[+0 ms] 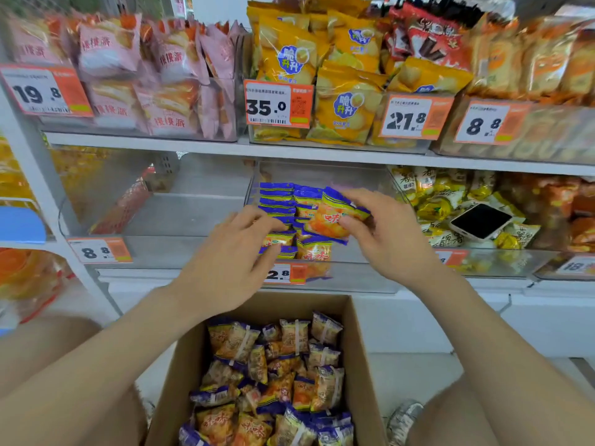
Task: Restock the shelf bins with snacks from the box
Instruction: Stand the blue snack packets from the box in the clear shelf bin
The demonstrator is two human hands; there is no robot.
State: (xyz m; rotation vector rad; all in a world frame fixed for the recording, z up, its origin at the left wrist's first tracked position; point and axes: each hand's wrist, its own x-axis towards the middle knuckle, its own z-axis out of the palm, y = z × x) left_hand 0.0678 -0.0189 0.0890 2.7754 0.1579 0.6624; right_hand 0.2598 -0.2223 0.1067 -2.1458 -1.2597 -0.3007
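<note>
The right hand (pixel 383 233) pinches one blue-and-orange packet (pixel 331 217) between thumb and fingers, over the clear bin (pixel 322 171) on the middle shelf. It looks a light grip on slick film, so the packet may slip and drop back into the box (pixel 365 349) below. The left hand (pixel 231 249) lies against the stacked rows (pixel 277 194). Whether its grip closes on a packet I cannot tell, but a hard push there could topple them. A phone (pixel 479 220) lies on the next bin's snacks, where a sweeping wrist might knock it.

One left hand (pixel 231 259), one right hand (pixel 386 239), one cardboard box (pixel 363 349), one smartphone (pixel 479 220), four upper-shelf price tags (pixel 45 91), one held snack packet (pixel 331 217)
</note>
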